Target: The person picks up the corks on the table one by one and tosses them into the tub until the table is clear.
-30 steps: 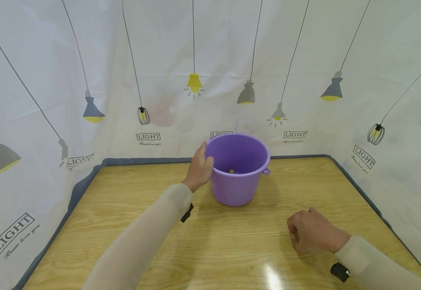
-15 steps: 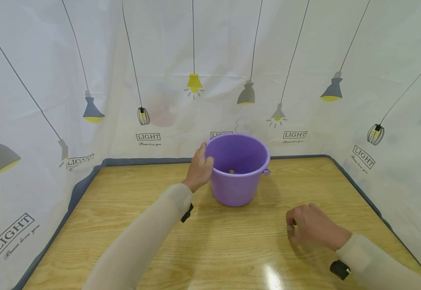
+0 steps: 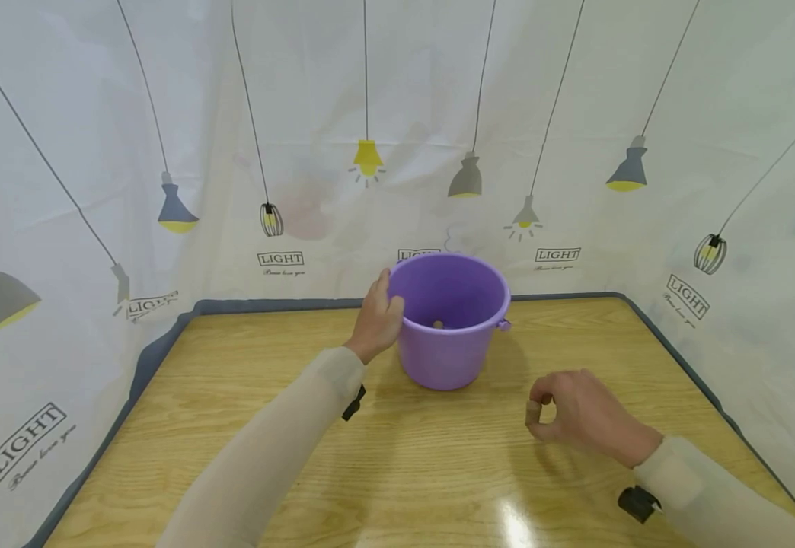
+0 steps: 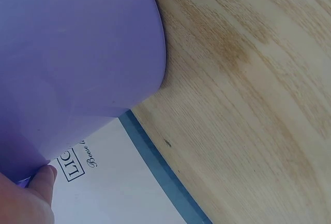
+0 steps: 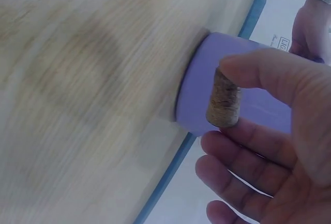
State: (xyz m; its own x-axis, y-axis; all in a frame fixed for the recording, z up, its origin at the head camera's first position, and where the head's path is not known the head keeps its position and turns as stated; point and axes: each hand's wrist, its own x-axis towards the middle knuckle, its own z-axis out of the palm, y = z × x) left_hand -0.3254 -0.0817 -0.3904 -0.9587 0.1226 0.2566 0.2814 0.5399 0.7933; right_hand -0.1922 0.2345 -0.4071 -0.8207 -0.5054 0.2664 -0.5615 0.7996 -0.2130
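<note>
A purple bucket [image 3: 444, 354] stands upright on the wooden table with its mouth facing up. At its left side my left hand [image 3: 375, 320] holds the rim; in the left wrist view the hand [image 4: 23, 203] shows only at the lower corner, against the purple wall. My right hand [image 3: 585, 415] is over the table, right of the bucket and nearer to me. It pinches a brown cork [image 5: 224, 100] between thumb and index finger, the other fingers loosely bent. A small tan piece [image 3: 438, 324] lies inside the bucket at the bottom.
The wooden table [image 3: 288, 365] is bordered by a white curtain [image 3: 329, 221] printed with lamps, which has a blue lower edge [image 3: 281, 305]. A purple handle knob [image 3: 503, 325] sticks out at the bucket's right. Each wrist carries a small black camera [image 3: 639, 504].
My right hand has lifted from the table and shifted slightly forward and left, bringing the cork into sight between its fingers. The left hand and the bucket have stayed in place.
</note>
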